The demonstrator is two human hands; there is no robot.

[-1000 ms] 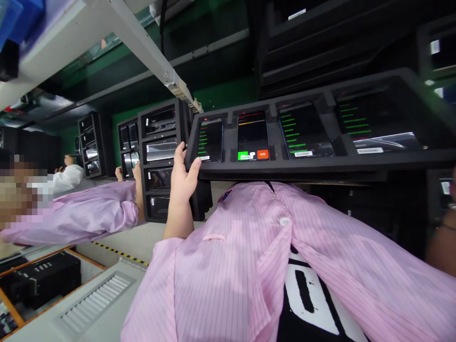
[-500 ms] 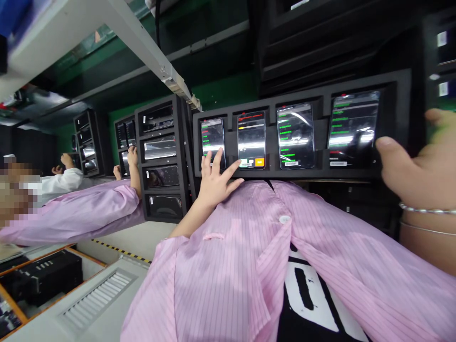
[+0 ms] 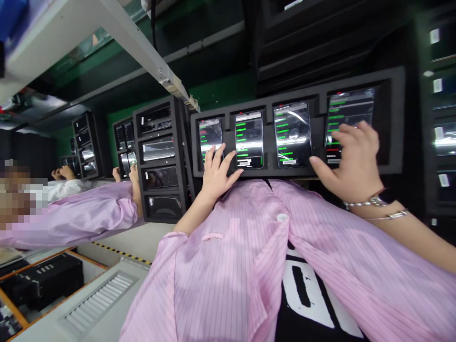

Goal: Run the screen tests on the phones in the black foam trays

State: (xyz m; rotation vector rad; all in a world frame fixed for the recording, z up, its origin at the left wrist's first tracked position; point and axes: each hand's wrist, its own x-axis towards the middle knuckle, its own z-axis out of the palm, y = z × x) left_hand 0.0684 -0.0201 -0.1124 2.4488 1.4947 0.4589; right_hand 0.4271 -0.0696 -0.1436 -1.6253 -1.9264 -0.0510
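- Racks of black foam slots (image 3: 162, 161) are standing beyond my tray against a green wall (image 3: 221, 92), and a co-worker's pink sleeve (image 3: 81, 213) is reaching across the left of the view above a grey worktop (image 3: 135, 242) edged with yellow-and-black tape (image 3: 121, 254).
- A black foam tray (image 3: 395, 142) is sitting close against my pink striped smock (image 3: 228, 285), carrying four smartphones (image 3: 249, 140), each lying in its own cut-out and showing lines of green text.
- My right grip (image 3: 219, 173) is spread open at the tray's lower edge, its fingers (image 3: 231, 161) touching the foam just beside the first phone (image 3: 210, 140), closing on nothing.
- My left grip (image 3: 351, 164) is spread open over the lower part of the fourth phone (image 3: 349, 107), with a bracelet (image 3: 365, 203) sitting at the wrist.
- Judging by look, the tray is light but soft-walled, so I'm favouring its outer wall with both grips; the glass phones seem slippery and fragile.
- My left grip is hiding part of the fourth phone, glare is washing over the screens, and the small text is unreadable.
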